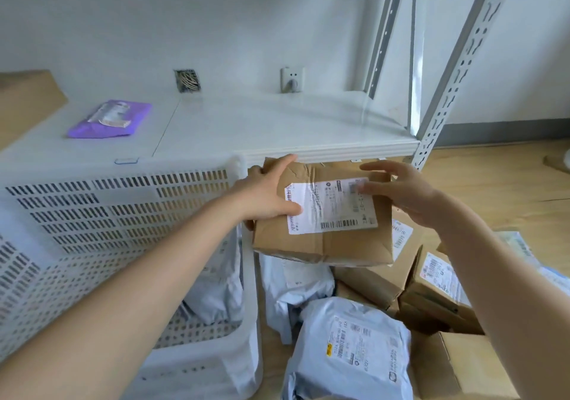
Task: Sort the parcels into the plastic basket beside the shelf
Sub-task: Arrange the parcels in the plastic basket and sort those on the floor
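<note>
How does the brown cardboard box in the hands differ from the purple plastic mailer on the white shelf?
The brown cardboard box is stiff and thick; the purple plastic mailer is soft and flat. The left hand grips the box above the parcel pile, while the mailer lies untouched on the white shelf. Both carry a label.

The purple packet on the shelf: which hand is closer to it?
Left. The left hand grips the cardboard box's left edge, on the side toward the purple packet. The right hand hovers open over the box's right side, farther away.
</note>
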Demonstrator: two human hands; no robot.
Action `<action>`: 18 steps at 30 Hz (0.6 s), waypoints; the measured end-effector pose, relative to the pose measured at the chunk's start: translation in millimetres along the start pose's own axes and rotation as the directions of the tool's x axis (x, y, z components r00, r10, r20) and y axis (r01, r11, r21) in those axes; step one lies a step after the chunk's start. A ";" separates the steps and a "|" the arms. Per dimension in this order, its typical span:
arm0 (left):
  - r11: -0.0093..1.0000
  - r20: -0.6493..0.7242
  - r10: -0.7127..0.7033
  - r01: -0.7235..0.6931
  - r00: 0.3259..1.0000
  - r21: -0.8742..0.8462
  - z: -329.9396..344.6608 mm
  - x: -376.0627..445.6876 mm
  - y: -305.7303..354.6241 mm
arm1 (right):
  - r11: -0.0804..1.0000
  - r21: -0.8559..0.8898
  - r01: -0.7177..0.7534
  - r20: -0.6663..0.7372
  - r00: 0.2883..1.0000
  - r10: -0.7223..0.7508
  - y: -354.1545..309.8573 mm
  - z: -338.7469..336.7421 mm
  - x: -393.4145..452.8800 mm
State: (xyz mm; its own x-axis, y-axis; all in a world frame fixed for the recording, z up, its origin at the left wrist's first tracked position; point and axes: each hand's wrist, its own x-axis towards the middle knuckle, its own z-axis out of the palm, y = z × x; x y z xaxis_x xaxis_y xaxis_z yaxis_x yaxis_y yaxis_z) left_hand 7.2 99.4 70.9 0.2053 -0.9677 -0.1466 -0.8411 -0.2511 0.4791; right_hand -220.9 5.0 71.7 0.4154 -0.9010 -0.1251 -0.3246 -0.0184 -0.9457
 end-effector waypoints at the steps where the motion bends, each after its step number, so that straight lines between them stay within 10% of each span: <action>1: 0.998 -0.028 -0.019 0.017 0.999 -0.068 -1.3 0.4 -2.6 | 0.995 0.093 0.026 -0.050 0.999 -0.022 -2.8 2.8 1.3; 9: 0.933 -0.169 -0.098 0.031 0.981 -0.359 -29.9 -8.8 -29.5 | 0.976 0.132 0.176 -0.084 0.983 -0.165 -41.6 33.9 24.6; 18: 0.903 -0.275 0.033 -0.146 0.961 -0.403 -58.2 -23.2 -57.7 | 0.912 -0.199 0.359 0.076 0.933 -0.351 -108.6 61.2 37.7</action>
State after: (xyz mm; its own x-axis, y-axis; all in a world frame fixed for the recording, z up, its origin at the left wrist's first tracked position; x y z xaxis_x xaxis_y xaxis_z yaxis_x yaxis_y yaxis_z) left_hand 80.1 134.9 97.0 0.3071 -0.9450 0.1127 -0.5882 -0.0954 0.8030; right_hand -118.0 -0.4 151.2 0.5661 -0.8017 0.1919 -0.3158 -0.4260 -0.8478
